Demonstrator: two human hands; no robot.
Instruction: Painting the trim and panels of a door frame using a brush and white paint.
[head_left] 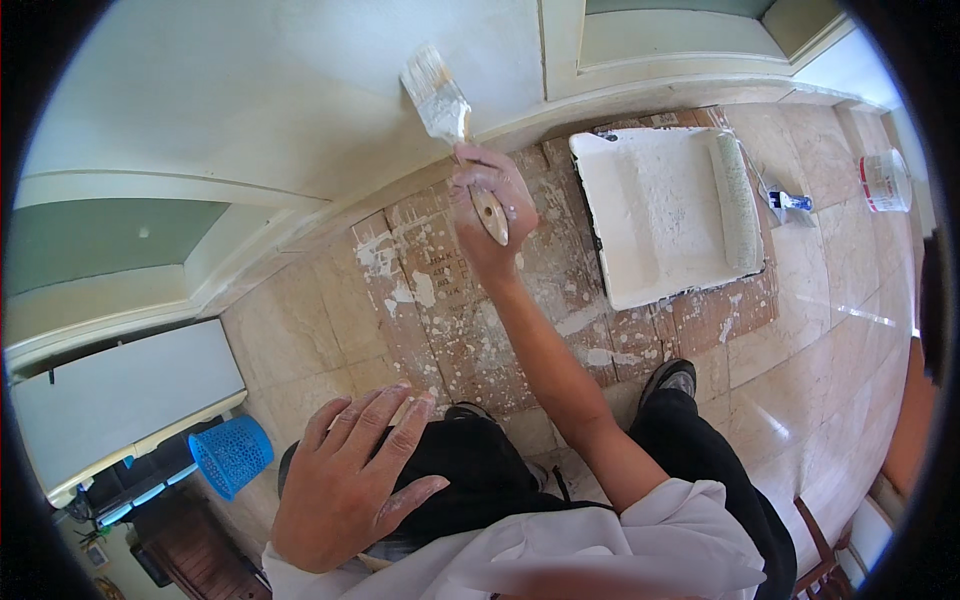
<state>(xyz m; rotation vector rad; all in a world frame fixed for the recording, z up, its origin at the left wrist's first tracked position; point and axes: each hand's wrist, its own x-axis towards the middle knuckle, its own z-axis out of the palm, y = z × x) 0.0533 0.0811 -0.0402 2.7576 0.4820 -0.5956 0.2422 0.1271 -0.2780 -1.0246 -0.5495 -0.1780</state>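
Right hand [487, 205] grips the wooden handle of a paintbrush [440, 95], fingers wrapped tight; bristles rest on the lower wall [260, 90], just above the baseboard [330, 205]. Left hand [350, 480] lies flat on the knee, fingers spread, holding nothing. Wall around the bristles looks evenly pale; whether that coat is wet cannot be told. Paint tray [660, 215] sits on spattered cardboard [470, 310], well whitened, roller [738, 200] parked inside. Judgement: edging along the base is under way, extent left unclear.
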